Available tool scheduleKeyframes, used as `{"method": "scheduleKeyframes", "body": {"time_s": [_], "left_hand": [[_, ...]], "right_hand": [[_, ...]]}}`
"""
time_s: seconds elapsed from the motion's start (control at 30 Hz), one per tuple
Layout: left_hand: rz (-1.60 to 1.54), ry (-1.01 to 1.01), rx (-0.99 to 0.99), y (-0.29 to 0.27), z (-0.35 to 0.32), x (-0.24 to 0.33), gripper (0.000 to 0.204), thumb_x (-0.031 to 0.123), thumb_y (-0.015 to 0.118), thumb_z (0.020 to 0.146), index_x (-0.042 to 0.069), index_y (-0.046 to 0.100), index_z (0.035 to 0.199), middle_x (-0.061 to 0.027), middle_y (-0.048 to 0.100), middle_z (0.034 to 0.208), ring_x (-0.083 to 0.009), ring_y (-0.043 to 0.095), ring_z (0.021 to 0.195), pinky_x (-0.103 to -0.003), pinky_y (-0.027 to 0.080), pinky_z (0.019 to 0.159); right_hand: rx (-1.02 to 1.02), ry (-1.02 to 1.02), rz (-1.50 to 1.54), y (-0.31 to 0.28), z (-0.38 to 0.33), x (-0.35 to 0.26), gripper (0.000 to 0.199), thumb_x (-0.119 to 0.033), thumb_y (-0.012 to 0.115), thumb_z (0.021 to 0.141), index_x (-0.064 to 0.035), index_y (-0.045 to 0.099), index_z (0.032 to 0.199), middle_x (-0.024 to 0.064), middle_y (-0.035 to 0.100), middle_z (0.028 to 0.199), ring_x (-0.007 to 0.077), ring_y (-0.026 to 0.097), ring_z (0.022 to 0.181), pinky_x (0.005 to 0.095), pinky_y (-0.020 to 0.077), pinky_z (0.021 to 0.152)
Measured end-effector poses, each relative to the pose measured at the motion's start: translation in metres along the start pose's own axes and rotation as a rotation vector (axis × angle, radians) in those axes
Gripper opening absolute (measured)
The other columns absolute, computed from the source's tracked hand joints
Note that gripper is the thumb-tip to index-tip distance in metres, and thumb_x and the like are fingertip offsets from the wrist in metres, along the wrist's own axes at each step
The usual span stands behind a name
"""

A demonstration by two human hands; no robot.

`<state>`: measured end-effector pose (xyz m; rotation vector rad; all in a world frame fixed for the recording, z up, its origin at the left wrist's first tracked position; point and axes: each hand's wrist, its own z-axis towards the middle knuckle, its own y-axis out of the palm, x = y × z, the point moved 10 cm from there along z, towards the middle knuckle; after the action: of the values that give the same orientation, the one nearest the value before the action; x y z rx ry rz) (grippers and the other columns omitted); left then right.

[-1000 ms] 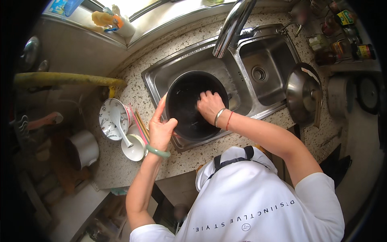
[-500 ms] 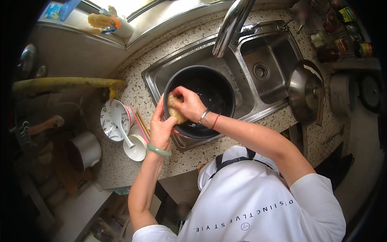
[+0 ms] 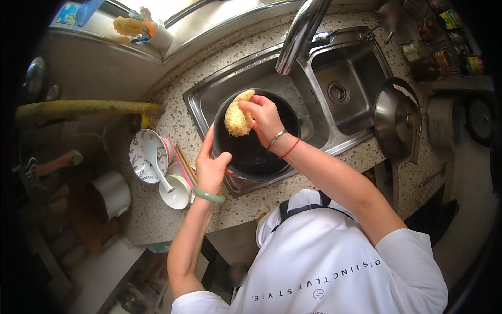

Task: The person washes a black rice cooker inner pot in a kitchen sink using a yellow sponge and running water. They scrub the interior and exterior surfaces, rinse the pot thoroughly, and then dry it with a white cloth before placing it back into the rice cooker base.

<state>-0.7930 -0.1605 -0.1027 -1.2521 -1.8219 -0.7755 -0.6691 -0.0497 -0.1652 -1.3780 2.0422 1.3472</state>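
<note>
Yellow fibrous scrubber [image 3: 239, 119] is pinched in the bent fingers of the right hand [image 3: 269, 116], over the upper left of the dark pot [image 3: 257, 157] mid-frame. Half a second ago it sat lower, at the pot's left wall; now lifted, rubbing there seems paused. Fingers of the left hand [image 3: 210, 170] clasp the pot's left side.

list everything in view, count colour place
pot: 1, black, at sink
scrubber: 1, pale yellow, over pot
counter: 1, beige, around sink
sink: 1, silver, upper centre
faucet: 1, silver, above sink
lid: 1, silver, right of sink
bowls: 2+, white, left of sink
spoon: 1, white, across bowls
thin sticks: several, mixed colours, beside bowls
saucepan: 1, silver, far left
bottles: several, mixed colours, upper right
left hand: 1, on pot
right hand: 1, holding scrubber
</note>
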Motion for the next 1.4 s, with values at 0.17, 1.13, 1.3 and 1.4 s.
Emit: {"method": "scheduleKeyframes", "body": {"time_s": [0.17,1.13,1.3,1.4], "left_hand": [[0.482,0.342,0.071,0.01,0.001,0.021,0.076,-0.009,0.053,0.071,0.02,0.051,0.141,-0.0112,0.041,0.149,0.0002,0.051,0.062,-0.017,0.044,0.052],[1.413,1.059,0.248,0.076,-0.045,0.023,0.086,-0.015,0.051,0.072,0.039,0.05,0.139,-0.0243,0.038,0.148,-0.0117,0.054,0.047,-0.024,0.052,0.047],[1.353,1.054,0.248,0.072,-0.044,0.028,0.081,-0.014,0.052,0.072,0.037,0.055,0.135,-0.0243,0.034,0.15,-0.015,0.06,0.055,-0.025,0.052,0.047],[1.193,0.892,0.243,0.058,-0.033,0.03,0.078,-0.011,0.055,0.071,0.035,0.057,0.133,-0.0222,0.029,0.153,-0.0196,0.064,0.061,-0.027,0.053,0.05]], "right_hand": [[-0.126,0.189,0.057,0.007,0.005,0.003,0.038,-0.043,0.067,0.09,-0.0077,0.06,0.08,0.0022,0.061,0.074,0.0109,0.059,0.064,0.0277,0.0475,0.059],[-0.351,0.421,0.75,-0.022,-0.027,0.029,0.06,-0.05,0.049,0.096,-0.0004,0.054,0.13,0.0165,0.058,0.13,0.0318,0.057,0.119,0.0474,0.0424,0.105],[-0.375,0.407,0.74,-0.014,-0.028,0.021,0.058,-0.049,0.048,0.097,-0.0009,0.053,0.13,0.0154,0.06,0.128,0.0297,0.058,0.117,0.044,0.0448,0.102],[-0.427,0.335,0.641,0.002,-0.023,0.006,0.055,-0.049,0.047,0.098,-0.0022,0.055,0.126,0.0128,0.063,0.121,0.0247,0.062,0.11,0.0389,0.049,0.096]]}}
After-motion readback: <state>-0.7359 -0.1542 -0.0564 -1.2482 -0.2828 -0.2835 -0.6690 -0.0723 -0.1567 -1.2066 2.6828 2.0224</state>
